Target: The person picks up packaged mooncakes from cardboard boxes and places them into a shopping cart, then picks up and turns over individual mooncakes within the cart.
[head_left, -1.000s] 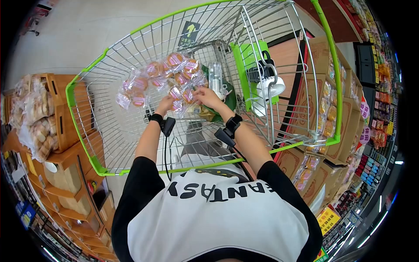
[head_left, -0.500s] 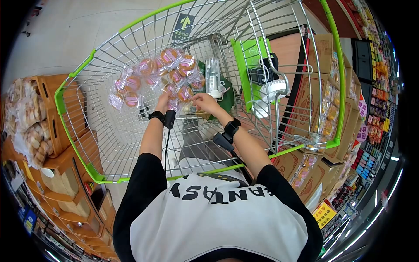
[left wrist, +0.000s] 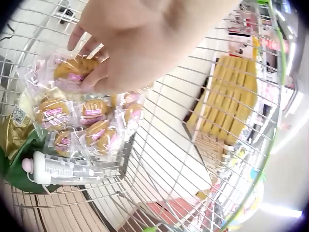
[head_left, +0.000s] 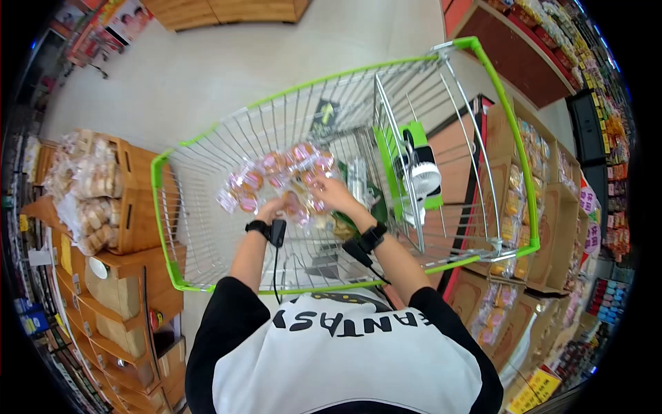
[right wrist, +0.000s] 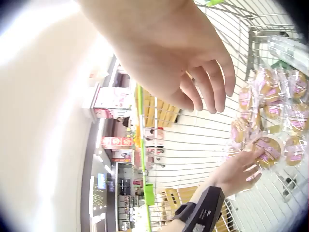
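Observation:
Several round, golden cakes in clear wrappers with pink labels (head_left: 301, 153) lie in a curved cluster in the shopping cart. At the near side of the cluster is my left hand (head_left: 274, 205), its thumb and fingers pinching one wrapped cake (left wrist: 75, 70); the right wrist view also shows the thumb (right wrist: 256, 153) on its label. My right hand (head_left: 332, 193) is over the right part of the cluster in the head view. In the right wrist view its fingers hang loosely bent with nothing between them. A clear bottle (left wrist: 67, 169) and a green bag (left wrist: 24, 162) lie beside the cakes.
The cart's green rim (head_left: 165, 228) and wire walls surround both hands. A green child seat flap (head_left: 386, 148) with a white fan (head_left: 425, 179) stands at the right. Bagged bread (head_left: 93, 172) fills a wooden shelf at left; cardboard boxes (head_left: 545, 228) line the right.
The head view has shifted, so the cart sits lower and more floor shows beyond. My right hand has moved from the cluster's near right edge onto its right part. The left stays at the near side.

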Available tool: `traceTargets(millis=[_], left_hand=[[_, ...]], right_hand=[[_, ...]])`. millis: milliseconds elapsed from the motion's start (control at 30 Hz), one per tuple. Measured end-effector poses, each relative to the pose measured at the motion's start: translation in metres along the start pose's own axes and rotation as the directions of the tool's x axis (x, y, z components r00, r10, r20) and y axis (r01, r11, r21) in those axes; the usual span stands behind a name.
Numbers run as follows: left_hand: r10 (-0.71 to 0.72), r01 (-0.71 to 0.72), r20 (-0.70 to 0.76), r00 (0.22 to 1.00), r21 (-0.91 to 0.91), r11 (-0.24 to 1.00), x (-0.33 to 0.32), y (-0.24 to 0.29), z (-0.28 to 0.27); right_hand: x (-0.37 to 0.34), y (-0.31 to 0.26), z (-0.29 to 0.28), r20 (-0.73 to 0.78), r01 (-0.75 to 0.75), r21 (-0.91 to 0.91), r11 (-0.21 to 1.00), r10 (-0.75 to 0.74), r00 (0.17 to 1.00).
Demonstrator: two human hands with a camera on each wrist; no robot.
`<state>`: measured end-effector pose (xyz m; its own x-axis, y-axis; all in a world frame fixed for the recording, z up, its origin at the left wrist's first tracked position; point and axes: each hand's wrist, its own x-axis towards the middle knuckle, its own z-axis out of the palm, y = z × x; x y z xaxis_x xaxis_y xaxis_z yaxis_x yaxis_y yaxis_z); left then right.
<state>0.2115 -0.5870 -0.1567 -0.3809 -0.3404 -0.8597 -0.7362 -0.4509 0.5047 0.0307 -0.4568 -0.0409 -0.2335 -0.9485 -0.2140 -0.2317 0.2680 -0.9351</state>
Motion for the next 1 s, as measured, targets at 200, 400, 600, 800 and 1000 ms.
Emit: traceTargets(millis=[200,400,600,800,1000], left_hand=[[0.359,-0.354,-0.001,0.934,0.15,0.923,-0.114,0.052,-0.005],[0.627,-0.652,0.191,0.755,0.323,0.686,-0.223,0.083,0.018],[0.696,-0.827,0.469,0.544,0.161,0.538,-0.279,0.09,0.053],[0.747,-0.908,0.557,0.363,0.031,0.418,-0.328,0.094,0.093],[0.686,-0.931,0.645,0.337,0.117,0.347,-0.35,0.096,0.147]], right_hand=[[-0.026,-0.056,-0.01,-0.105,0.259,-0.056,0.964,-0.264,0.959],[-0.092,-0.115,-0.033,-0.306,0.418,-0.271,0.867,-0.49,0.817],[-0.161,-0.136,-0.047,-0.416,0.395,-0.315,0.863,-0.5,0.76],[-0.222,-0.139,-0.064,-0.278,0.37,0.06,0.927,-0.34,0.898],[-0.285,-0.122,-0.083,-0.18,0.314,0.199,0.928,-0.281,0.943]])
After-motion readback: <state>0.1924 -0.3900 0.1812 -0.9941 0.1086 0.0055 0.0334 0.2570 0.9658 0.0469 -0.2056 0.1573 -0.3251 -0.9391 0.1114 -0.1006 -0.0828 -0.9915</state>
